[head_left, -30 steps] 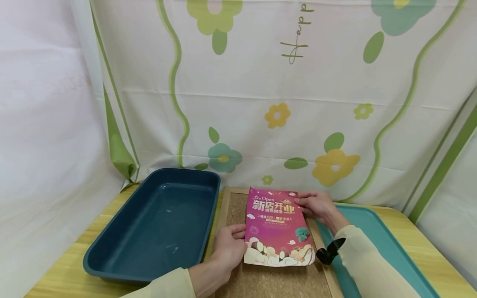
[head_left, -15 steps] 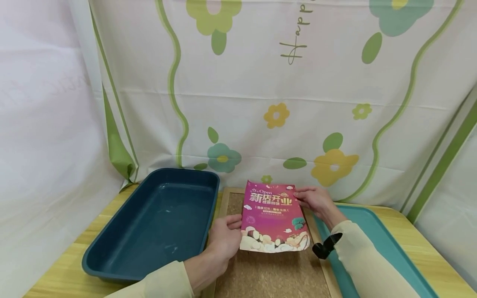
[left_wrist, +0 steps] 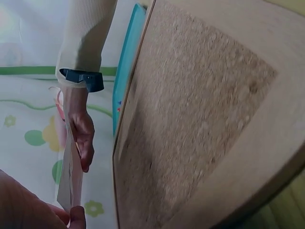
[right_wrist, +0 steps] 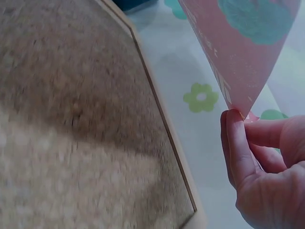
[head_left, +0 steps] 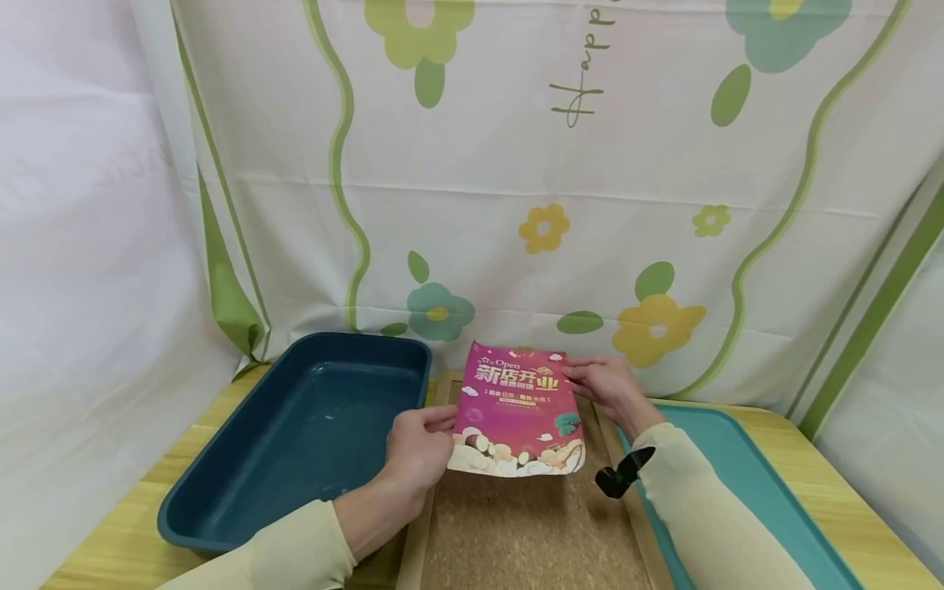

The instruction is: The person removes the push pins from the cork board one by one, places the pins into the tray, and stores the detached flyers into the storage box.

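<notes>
A magenta printed flyer (head_left: 518, 414) with gold lettering is held up over a wood-framed cork board (head_left: 546, 533). My left hand (head_left: 415, 449) pinches its left edge low down, thumb on the near face. At the upper right edge, my right hand (head_left: 606, 388) pinches the sheet between thumb and fingers. The left wrist view shows the flyer (left_wrist: 70, 174) nearly edge-on, standing off the cork surface (left_wrist: 200, 105). In the right wrist view the right hand (right_wrist: 267, 167) grips the flyer's edge (right_wrist: 243, 71) beyond the board's frame.
A deep dark blue tray (head_left: 295, 442) stands to the left of the board. On the right lies a flat teal tray (head_left: 745, 483), partly under the right forearm. A flowered white cloth (head_left: 487, 164) hangs behind the wooden table (head_left: 833, 492).
Both hands have lifted the flyer away from the cork board and carried it up and to the left. Its shadow on the board shows more. The trays stay in place.
</notes>
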Tool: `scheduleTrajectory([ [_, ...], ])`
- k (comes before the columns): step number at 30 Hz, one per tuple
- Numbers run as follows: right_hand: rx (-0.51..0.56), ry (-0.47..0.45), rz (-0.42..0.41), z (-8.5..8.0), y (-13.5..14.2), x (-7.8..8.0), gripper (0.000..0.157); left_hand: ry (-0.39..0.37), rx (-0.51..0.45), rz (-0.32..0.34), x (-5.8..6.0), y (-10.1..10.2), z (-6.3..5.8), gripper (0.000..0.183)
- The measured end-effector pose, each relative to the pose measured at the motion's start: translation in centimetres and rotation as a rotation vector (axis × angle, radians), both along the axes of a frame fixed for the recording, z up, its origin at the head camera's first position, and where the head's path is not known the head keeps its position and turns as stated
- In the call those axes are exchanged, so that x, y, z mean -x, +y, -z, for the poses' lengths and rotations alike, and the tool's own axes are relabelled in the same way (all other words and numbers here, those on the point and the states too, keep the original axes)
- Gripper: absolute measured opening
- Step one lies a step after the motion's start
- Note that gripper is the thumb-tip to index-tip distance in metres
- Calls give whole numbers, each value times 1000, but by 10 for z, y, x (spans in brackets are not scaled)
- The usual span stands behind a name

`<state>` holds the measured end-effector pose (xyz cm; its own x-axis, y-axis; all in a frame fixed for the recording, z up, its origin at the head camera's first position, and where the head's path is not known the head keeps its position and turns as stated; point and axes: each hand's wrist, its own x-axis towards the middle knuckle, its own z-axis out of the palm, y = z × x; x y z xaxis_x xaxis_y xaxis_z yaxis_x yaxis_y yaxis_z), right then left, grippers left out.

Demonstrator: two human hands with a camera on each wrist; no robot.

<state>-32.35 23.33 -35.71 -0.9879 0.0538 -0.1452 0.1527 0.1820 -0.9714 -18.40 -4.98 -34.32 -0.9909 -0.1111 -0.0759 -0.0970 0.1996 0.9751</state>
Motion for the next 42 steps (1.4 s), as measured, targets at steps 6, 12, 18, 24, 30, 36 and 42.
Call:
scheduleTrajectory([
  [6, 35, 9, 3, -2, -16, 4, 44, -12, 1, -3, 4, -18, -8, 43],
  [12, 70, 1, 22, -3, -38, 10, 41, -25, -3, -9, 7, -39, -10, 47],
  [18, 122, -2, 43, -7, -67, 13, 38, -48, -14, -13, 8, -60, -11, 48],
  [24, 158, 5, 44, -7, -90, 14, 33, -62, 9, -25, 10, -81, -11, 47],
  [30, 211, 3, 29, -10, -116, 12, 30, -73, 39, -20, 12, -109, -10, 49],
  [36, 239, 3, 21, -14, -141, 9, 29, -111, 56, 11, 13, -133, -11, 53],
  [42, 240, 12, 25, -12, -162, 10, 26, -127, 73, -1, 17, -153, -7, 55],
])
